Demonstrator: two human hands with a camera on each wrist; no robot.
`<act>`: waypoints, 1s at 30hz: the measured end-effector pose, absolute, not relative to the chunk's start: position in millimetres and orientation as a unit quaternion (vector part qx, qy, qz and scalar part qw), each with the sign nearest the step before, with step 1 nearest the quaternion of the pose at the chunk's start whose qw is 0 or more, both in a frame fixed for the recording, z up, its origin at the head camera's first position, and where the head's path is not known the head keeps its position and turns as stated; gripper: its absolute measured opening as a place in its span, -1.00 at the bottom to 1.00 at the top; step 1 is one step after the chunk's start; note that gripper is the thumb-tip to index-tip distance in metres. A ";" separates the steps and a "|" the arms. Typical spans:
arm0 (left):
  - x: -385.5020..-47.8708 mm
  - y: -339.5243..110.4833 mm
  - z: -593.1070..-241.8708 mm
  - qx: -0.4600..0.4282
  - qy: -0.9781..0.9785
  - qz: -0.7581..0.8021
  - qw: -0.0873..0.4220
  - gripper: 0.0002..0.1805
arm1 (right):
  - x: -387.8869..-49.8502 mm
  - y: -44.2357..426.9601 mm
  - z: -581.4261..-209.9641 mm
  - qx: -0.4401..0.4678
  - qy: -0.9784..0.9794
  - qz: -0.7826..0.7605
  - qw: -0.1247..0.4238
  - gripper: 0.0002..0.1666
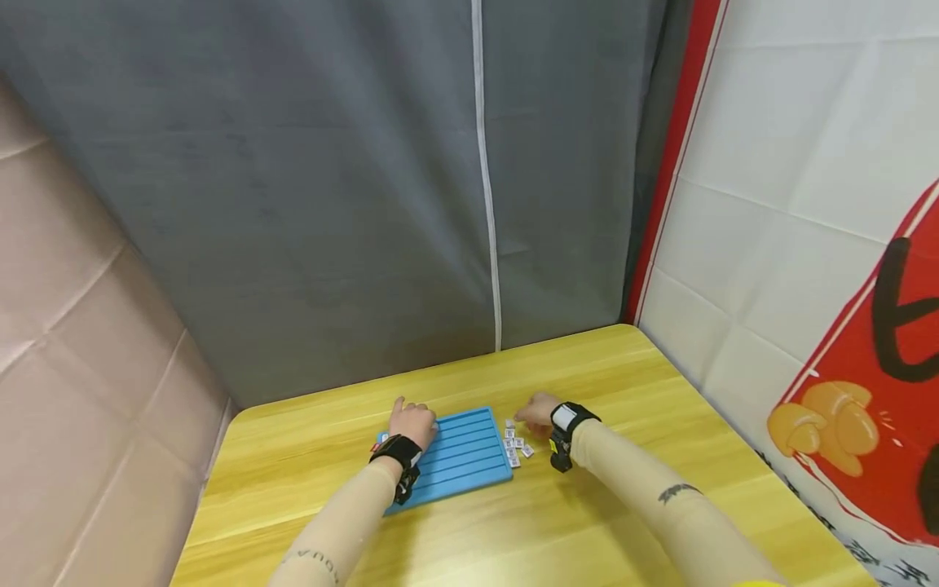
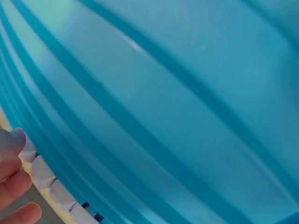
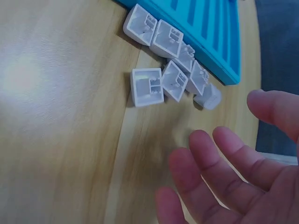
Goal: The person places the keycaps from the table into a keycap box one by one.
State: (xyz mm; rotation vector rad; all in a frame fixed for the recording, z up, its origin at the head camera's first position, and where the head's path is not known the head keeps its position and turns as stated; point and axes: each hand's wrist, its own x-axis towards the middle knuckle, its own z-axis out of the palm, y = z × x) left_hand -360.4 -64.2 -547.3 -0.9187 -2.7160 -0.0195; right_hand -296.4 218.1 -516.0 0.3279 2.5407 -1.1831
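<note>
A blue ridged tray [image 1: 465,456] lies on the table. My left hand [image 1: 413,424] is over its left end, fingers loosely extended. In the left wrist view, these fingers [image 2: 16,186] are beside a row of white keycaps [image 2: 43,173] along the tray's edge; I see nothing gripped. Off the tray's right side lies a loose group of white keycaps [image 1: 513,458], several of them with hollow undersides facing up. Beside that group is my right hand [image 1: 539,408]. The right wrist view shows its fingers spread and apart from the nearest upturned keycap [image 3: 148,87].
The wooden table [image 1: 587,522] has rounded far corners. A grey curtain [image 1: 367,204] hangs behind it, with a white printed sheet [image 1: 763,163] on the right and a pinkish panel [image 1: 88,367] on the left. Small red and white bits [image 1: 377,445] show by the left wrist.
</note>
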 end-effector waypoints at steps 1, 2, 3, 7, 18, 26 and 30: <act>-357.4 -65.2 -545.4 -0.319 -0.938 -0.012 0.134 -0.91 | -298.6 216.5 -518.1 0.111 0.894 -0.403 0.160 -0.67; -352.9 -66.0 -542.4 -0.322 -0.938 -0.017 0.131 -0.91 | -300.3 215.1 -520.1 0.107 0.900 -0.390 0.160 -0.68; -348.0 -66.9 -539.0 -0.325 -0.937 -0.020 0.129 -0.89 | -301.6 213.7 -521.3 0.102 0.906 -0.379 0.160 -0.66; -326.2 -68.5 -524.7 -0.343 -0.930 -0.034 0.129 -0.83 | -303.4 212.0 -522.1 0.090 0.927 -0.330 0.152 -0.54; -275.7 -88.2 -523.9 -0.368 -0.921 -0.061 0.109 -0.78 | -304.4 226.7 -527.3 0.070 0.970 -0.216 0.090 -0.73; -258.0 -98.5 -542.7 -0.364 -0.923 -0.074 0.098 -0.82 | -306.8 240.9 -538.5 0.072 0.974 -0.205 0.067 -0.67; -251.3 -102.4 -549.3 -0.358 -0.926 -0.079 0.091 -0.81 | -305.3 241.4 -544.7 0.066 0.977 -0.191 0.060 -0.57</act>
